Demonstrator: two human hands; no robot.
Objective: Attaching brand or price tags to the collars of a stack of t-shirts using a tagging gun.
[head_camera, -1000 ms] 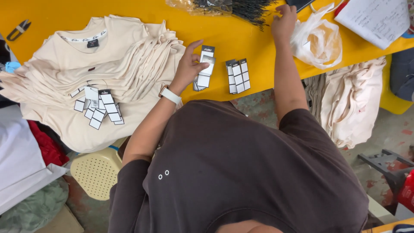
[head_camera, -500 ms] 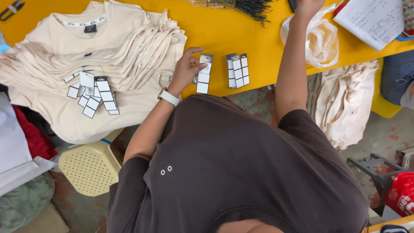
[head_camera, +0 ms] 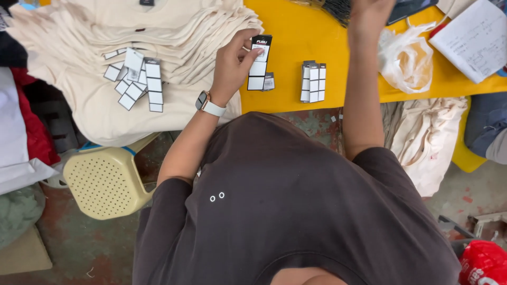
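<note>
My left hand [head_camera: 235, 60], with a white-strapped watch at the wrist, holds a black-and-white hang tag [head_camera: 260, 66] upright by its edge over the yellow table [head_camera: 296, 37]. Another tag lies under it on the table. A small stack of the same tags [head_camera: 312, 82] rests to its right. My right hand [head_camera: 369, 13] reaches to the far side of the table beside a dark bundle of strings [head_camera: 332, 8]; its fingers are cut off by the frame edge. To the left lies a stack of cream T-shirts [head_camera: 174, 31] with several loose tags [head_camera: 137, 79] on top.
A crumpled clear plastic bag [head_camera: 404, 55] and a written paper sheet [head_camera: 475, 39] lie at the table's right. Cream garments [head_camera: 428, 137] hang off the table edge. A pale yellow plastic stool [head_camera: 105, 182] stands on the floor at left, next to red and white cloth [head_camera: 21, 132].
My left hand has raised one tag off the pile and holds it higher. My right hand stays stretched to the far table edge. The view has shifted closer over the table.
</note>
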